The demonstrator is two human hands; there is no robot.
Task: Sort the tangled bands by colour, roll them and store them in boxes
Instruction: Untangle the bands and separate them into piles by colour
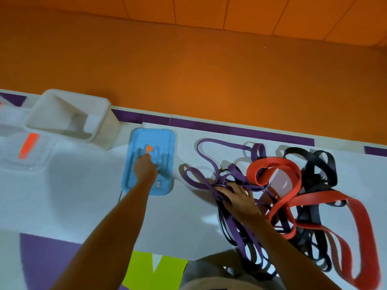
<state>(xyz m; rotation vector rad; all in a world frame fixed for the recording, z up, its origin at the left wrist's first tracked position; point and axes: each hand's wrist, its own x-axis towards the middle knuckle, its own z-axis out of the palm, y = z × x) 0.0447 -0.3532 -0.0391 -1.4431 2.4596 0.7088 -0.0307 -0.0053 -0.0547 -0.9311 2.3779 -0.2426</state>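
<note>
A tangle of bands lies on the white mat (88, 197) at the right: thin purple bands (211, 143), a wide red band (326, 204) and black bands (320, 164). My right hand (236, 195) rests on the knot where the purple bands cross, fingers spread over them. My left hand (145, 167) reaches onto a blue lid (134, 164) lying flat left of the tangle, fingers curled at an orange clip (149, 149) on it; the view is blurred there. A white box (69, 116) stands open at the back left.
A clear box with an orange latch (28, 146) sits at the far left. Orange floor (209, 70) runs beyond the mat's purple border (240, 130). My knee (211, 268) shows at the bottom, beside purple and green floor tiles.
</note>
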